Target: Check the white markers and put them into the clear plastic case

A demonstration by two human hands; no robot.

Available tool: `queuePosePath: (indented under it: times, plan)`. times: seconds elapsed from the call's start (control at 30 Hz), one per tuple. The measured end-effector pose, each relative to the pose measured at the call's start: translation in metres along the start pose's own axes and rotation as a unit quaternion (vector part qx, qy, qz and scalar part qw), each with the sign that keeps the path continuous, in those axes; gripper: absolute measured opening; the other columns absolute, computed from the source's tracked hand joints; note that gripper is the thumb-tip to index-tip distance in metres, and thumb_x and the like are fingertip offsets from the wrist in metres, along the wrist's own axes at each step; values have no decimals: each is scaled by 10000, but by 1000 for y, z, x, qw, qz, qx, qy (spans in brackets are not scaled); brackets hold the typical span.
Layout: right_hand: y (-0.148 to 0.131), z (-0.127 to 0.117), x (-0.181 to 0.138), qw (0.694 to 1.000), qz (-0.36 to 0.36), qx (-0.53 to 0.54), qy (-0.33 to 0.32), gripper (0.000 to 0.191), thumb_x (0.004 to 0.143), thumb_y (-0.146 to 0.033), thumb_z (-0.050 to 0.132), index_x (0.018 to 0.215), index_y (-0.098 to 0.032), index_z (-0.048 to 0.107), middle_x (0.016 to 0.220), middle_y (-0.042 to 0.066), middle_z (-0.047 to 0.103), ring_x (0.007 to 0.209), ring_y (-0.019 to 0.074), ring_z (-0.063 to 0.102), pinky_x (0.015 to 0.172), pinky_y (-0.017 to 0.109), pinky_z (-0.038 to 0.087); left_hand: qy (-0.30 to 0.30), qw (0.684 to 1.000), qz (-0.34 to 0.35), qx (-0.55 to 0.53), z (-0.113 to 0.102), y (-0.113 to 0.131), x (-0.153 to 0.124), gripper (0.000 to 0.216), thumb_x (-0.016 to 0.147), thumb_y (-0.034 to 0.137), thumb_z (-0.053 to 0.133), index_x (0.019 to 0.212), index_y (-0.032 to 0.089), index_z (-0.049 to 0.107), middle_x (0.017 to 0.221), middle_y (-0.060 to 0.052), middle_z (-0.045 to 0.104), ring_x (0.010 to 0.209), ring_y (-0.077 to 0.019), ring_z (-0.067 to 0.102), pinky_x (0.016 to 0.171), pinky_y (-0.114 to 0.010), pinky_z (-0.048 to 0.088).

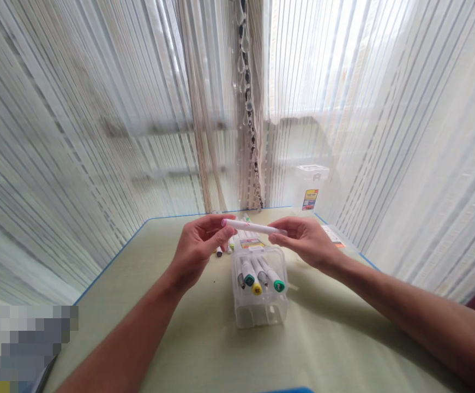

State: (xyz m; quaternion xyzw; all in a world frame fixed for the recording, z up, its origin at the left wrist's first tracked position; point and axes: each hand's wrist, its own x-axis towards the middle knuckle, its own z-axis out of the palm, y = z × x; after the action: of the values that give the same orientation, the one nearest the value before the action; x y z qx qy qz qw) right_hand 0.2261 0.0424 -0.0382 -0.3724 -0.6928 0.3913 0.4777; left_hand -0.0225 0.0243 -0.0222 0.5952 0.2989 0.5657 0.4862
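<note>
Tabletop surface: a pale green table [335, 349] with a blue edge carries a clear plastic case [259, 314], which lies at the centre with its open end facing the viewer. Several markers [257, 275] rest inside the case, their green, yellow and grey cap ends pointing toward the viewer. Directly above the far end of the case, a white marker [251, 227] is held level, clear of the table. The left hand [194, 248] grips the marker's left end between thumb and fingers, and the right hand [306, 240] pinches its right end. Both hands are closed on the marker, one at each end, with most of the barrel showing between them. Loose markers [220, 251] lie on the table just behind the case, partly hidden by the hands. Farther behind the case, at the table's far edge, stands a clear box [311, 188] with a yellow and red label. Striped sheer curtains [384, 136] hang beyond the case on all sides, with a string of beads [247, 109] hanging between them.
</note>
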Motion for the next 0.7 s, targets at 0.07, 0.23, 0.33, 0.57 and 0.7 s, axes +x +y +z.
queuePosePath:
  times: [0.07, 0.23, 0.33, 0.57, 0.7]
  plan:
    - [2, 0, 0, 998, -31, -60, -13, 248, 785, -376, 793, 939, -184, 773, 860, 54, 777, 792, 196, 706, 742, 329, 558, -20, 1000, -6, -12, 1, 2, -1, 265, 762, 258, 838, 1020, 216, 797, 671, 14, 658, 580, -66, 554, 550, -180, 422]
    - [5, 1, -2, 987, -69, -145, -24, 218, 851, -362, 722, 982, -194, 768, 927, 61, 784, 874, 226, 707, 796, 360, 543, -50, 998, -18, -19, 6, 5, -5, 257, 740, 221, 853, 993, 217, 806, 802, -21, 736, 703, -93, 624, 624, -186, 465]
    - [6, 0, -3, 987, -72, -142, -24, 235, 861, -384, 714, 987, -192, 764, 923, 65, 782, 869, 231, 707, 784, 364, 549, -41, 999, -18, 0, 9, 7, -6, 275, 730, 241, 857, 998, 206, 805, 804, -31, 736, 734, -119, 638, 649, -211, 481]
    - [-3, 0, -6, 991, -89, -92, 38, 268, 834, -425, 763, 962, -190, 770, 868, 61, 769, 798, 212, 702, 750, 353, 582, 66, 997, -20, 39, 2, 2, 3, 229, 774, 301, 782, 956, 162, 787, 649, 15, 598, 523, -65, 421, 473, -194, 327]
    - [-11, 1, -9, 994, -95, -12, 60, 264, 799, -390, 807, 966, -189, 772, 851, 57, 764, 755, 191, 711, 709, 329, 613, 75, 994, -50, 67, -2, -4, 5, 220, 770, 287, 762, 937, 144, 769, 663, 0, 615, 528, -73, 442, 492, -201, 347]
